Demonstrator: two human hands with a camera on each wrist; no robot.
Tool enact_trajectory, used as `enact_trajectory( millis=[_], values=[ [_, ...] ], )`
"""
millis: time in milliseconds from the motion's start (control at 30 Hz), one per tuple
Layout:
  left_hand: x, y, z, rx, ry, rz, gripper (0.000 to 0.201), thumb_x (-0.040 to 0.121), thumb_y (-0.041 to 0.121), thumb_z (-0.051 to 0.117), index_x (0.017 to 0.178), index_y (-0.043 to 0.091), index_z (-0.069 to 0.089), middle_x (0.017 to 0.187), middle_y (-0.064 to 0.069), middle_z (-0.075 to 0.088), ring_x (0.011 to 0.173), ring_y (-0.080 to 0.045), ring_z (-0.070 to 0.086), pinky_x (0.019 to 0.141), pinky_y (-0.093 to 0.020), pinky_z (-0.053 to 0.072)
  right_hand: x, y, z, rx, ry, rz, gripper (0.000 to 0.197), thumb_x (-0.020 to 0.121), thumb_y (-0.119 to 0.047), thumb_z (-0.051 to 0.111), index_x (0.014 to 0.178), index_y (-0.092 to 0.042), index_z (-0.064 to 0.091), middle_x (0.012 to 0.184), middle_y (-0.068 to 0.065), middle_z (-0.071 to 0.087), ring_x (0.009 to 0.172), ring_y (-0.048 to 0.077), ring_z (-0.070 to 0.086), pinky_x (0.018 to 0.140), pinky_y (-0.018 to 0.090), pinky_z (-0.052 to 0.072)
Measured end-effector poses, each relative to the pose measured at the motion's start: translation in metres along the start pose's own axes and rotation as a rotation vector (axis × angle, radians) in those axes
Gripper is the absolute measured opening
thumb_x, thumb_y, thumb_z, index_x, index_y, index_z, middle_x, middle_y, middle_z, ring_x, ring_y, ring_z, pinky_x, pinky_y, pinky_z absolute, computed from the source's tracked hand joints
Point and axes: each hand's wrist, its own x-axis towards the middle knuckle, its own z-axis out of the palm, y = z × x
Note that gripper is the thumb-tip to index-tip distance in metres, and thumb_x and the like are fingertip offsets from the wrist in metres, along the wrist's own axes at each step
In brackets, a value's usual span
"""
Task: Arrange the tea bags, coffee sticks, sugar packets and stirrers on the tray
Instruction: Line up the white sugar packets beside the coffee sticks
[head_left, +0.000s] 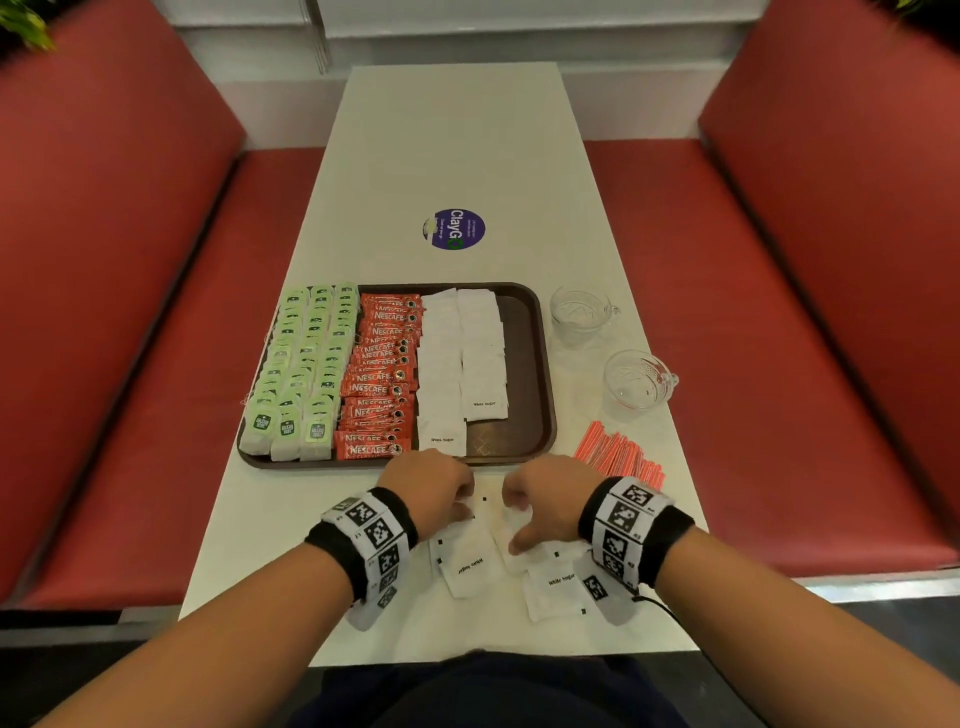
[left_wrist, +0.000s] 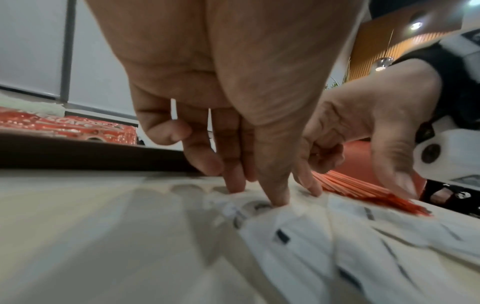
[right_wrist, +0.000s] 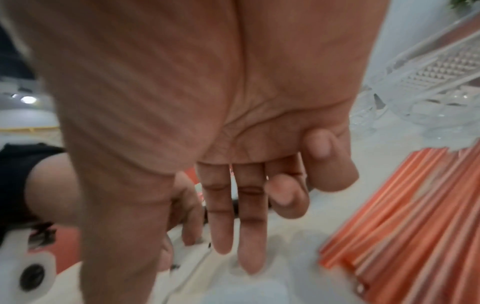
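Clearly the sugar packets (head_left: 470, 564) are the job in hand: a loose, overlapping scatter of white "White Sugar" sachets lies on the white table (head_left: 452, 156) at 6 o'clock from the brown tray (head_left: 540, 364). They look light, thin and floppy, with grains shifting inside, so I judge a flat one hard to lift off the tabletop. Sliding it until an edge rides up on a neighbour, then pinching that edge or a corner, should work best; squeezing the middle would only bulge it.

On the tray, green tea bags (head_left: 301, 364) fill the 9 o'clock side, red Nescafe coffee sticks (head_left: 382, 374) sit next, and two columns of sugar are laid toward 3 o'clock, the right-hand one stopping short of the near rim.

Left hand (head_left: 434, 491) has its fingers extended downward, tips pressing on the packets, gripping nothing that I can see. Right hand (head_left: 545, 499) hovers just beside it, two fingers straight, the others loosely curled, empty.

Orange stirrers (head_left: 621, 457) lie in a fan on the table at 4 o'clock from the tray, beside two glass cups (head_left: 641, 382).
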Motion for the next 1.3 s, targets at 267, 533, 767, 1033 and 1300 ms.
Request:
enact_trajectory(
  millis=[267, 533, 767, 1033, 1300],
  values=[
    [0.004, 0.009, 0.007, -0.025, -0.029, 0.027, 0.041, 0.084, 0.041, 0.073, 0.119, 0.023, 0.060, 0.114, 0.002, 0.065, 0.103, -0.020, 0.061, 0.083, -0.033, 0.050, 0.003, -0.014, 0.011, -0.169, -0.029, 0.043, 0.056, 0.075, -0.040, 0.084, 0.119, -0.018, 0.057, 0.109, 0.004, 0.063, 0.093, 0.026, 0.061, 0.077, 0.037, 0.052],
    [0.007, 0.007, 0.001, -0.055, -0.118, 0.079, 0.035, 0.091, 0.028, 0.068, 0.124, 0.021, 0.060, 0.113, 0.000, 0.065, 0.105, -0.021, 0.059, 0.083, -0.030, 0.044, 0.006, -0.017, 0.008, -0.154, -0.110, 0.057, 0.037, 0.084, -0.035, 0.078, 0.112, -0.013, 0.067, 0.098, 0.005, 0.067, 0.078, 0.023, 0.058, 0.070, 0.032, 0.046],
    [-0.001, -0.008, -0.008, -0.127, 0.017, 0.078, 0.026, 0.092, 0.039, 0.062, 0.113, 0.023, 0.063, 0.107, 0.003, 0.058, 0.095, -0.017, 0.057, 0.079, -0.030, 0.046, 0.014, -0.010, 0.011, -0.143, -0.103, 0.074, 0.020, 0.094, -0.020, 0.064, 0.107, -0.008, 0.072, 0.105, 0.010, 0.072, 0.094, 0.030, 0.068, 0.077, 0.034, 0.053],
    [0.007, -0.025, -0.038, -0.480, 0.252, 0.039, 0.030, 0.089, 0.017, 0.068, 0.114, 0.030, 0.056, 0.086, 0.009, 0.062, 0.069, -0.004, 0.055, 0.061, -0.020, 0.041, 0.017, -0.003, 0.004, -0.050, 0.004, 0.023, 0.017, 0.100, -0.016, 0.046, 0.105, -0.007, 0.059, 0.099, 0.012, 0.066, 0.089, 0.031, 0.062, 0.073, 0.037, 0.047],
    [0.043, -0.024, -0.052, -0.401, 0.303, -0.064, 0.019, 0.093, 0.030, 0.062, 0.111, 0.023, 0.067, 0.099, 0.004, 0.069, 0.087, -0.013, 0.059, 0.074, -0.025, 0.040, 0.020, 0.013, -0.011, 0.212, 0.263, 0.016, 0.012, 0.100, -0.018, 0.044, 0.092, -0.026, 0.047, 0.079, -0.003, 0.055, 0.073, 0.020, 0.054, 0.058, 0.029, 0.040]
  ],
)
